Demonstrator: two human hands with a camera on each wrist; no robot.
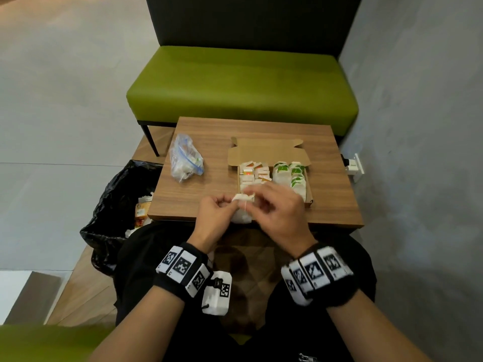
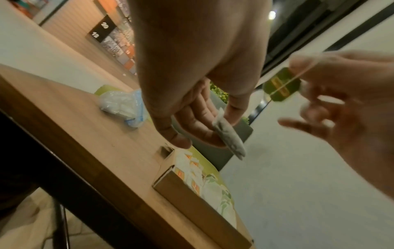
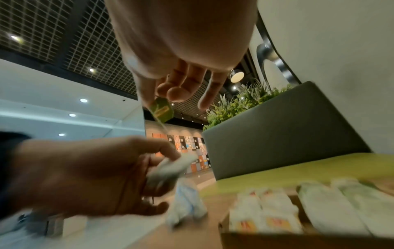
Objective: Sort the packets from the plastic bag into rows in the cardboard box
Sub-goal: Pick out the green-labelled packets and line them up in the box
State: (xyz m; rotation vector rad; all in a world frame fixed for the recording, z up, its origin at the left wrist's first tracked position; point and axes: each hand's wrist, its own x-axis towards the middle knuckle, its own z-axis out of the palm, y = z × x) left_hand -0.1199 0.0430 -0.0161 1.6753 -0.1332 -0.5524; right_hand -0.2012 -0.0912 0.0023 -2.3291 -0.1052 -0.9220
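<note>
The cardboard box [image 1: 309,194] lies open on the wooden table [image 1: 332,152]. It holds a row of orange-labelled packets [image 1: 252,173] on the left and green-labelled packets [image 1: 294,173] on the right. The clear plastic bag [image 1: 184,159] lies to the box's left with packets inside. Just above the table's near edge, my left hand [image 1: 230,202] pinches a white tea bag [image 2: 229,134] between thumb and fingers. My right hand [image 1: 254,197] pinches the bag's green tag [image 2: 281,86], with its string [image 3: 160,123] running down to the bag. A white packet [image 1: 241,216] lies below my hands.
A black rubbish bag [image 1: 117,199] with discarded wrappers stands left of the table. A green bench [image 1: 240,84] sits beyond the table's far edge. A grey wall with a white socket [image 1: 354,167] runs close along the right.
</note>
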